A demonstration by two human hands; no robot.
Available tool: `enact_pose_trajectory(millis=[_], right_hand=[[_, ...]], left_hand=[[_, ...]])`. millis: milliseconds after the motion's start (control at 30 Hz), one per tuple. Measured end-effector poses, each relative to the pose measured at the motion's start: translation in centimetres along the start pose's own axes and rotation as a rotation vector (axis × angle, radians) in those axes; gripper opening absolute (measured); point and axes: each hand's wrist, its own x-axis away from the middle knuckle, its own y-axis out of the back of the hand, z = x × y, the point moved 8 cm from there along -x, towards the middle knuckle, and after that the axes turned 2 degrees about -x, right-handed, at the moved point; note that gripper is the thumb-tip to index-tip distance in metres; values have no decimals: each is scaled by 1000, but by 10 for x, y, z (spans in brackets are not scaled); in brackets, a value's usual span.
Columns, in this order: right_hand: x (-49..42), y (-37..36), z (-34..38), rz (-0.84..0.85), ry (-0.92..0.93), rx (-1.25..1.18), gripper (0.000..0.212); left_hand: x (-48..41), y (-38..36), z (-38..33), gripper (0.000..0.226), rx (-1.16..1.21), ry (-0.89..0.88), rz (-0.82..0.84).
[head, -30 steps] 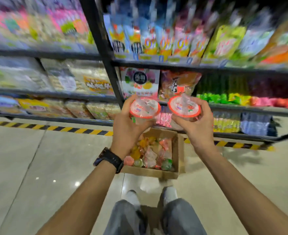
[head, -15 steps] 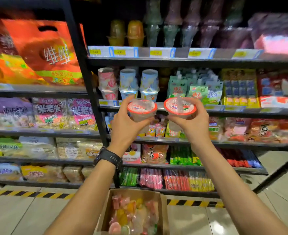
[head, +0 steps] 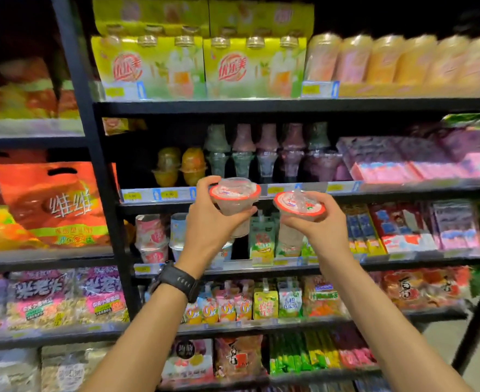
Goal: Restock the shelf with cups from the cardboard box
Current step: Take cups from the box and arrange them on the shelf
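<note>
My left hand (head: 209,226) grips a clear cup with a red-rimmed lid (head: 234,196), held upright in front of a black shelf edge (head: 374,190) lined with price labels. My right hand (head: 316,230) grips a second red-rimmed cup (head: 299,207), slightly lower and to the right. Both cups hang in the air just in front of the shelf front. On that shelf stand yellow and orange fruit cups (head: 180,166) and a row of cone-shaped cups (head: 267,154). The cardboard box is out of view.
A black upright post (head: 91,154) divides the shelving into left and right bays. Yellow drink packs (head: 199,66) fill the top shelf. Pouches and stacked cups (head: 151,236) sit on the shelf below my hands. An orange bag (head: 52,205) hangs at left.
My view has tilted up from the floor and box to the upper shelves. Both hands have risen with their cups, the left one now higher than the right.
</note>
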Motion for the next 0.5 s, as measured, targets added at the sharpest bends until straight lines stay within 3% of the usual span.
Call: enact_pose_trajectory(millis=[367, 500], right_hand=[[-93, 17, 16, -108, -9, -4, 59], [-151, 23, 16, -119, -12, 16, 57]], left_hand=[[-100, -60, 6, 82, 69, 2, 71], [-145, -101, 19, 84, 131, 105, 120]])
